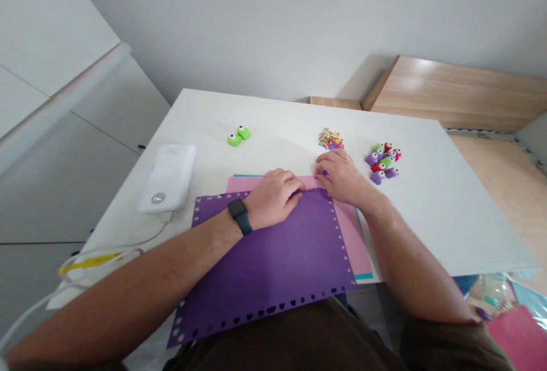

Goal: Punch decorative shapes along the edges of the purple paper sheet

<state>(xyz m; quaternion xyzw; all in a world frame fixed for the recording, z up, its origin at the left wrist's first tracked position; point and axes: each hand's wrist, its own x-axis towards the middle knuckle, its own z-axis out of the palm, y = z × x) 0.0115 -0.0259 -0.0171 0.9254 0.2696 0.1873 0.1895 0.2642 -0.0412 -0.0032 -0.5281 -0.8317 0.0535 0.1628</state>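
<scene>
A purple paper sheet (273, 257) with punched shapes along its edges lies on the white table (427, 211), on top of a pink sheet (350, 234) and a teal one. My left hand (276, 197), with a dark watch on the wrist, rests curled on the purple sheet's far edge. My right hand (342, 177) sits beside it at the sheet's far right corner, fingers bent, a small purple bit at its fingertips. What the fingers pinch is too small to name.
A green frog-shaped punch (238, 135) stands at the back left. A heap of coloured confetti (330, 138) and a cluster of small punches (383, 162) lie right of my hands. A white device (168, 177) with cables sits on the left. Wooden furniture (461, 92) stands behind.
</scene>
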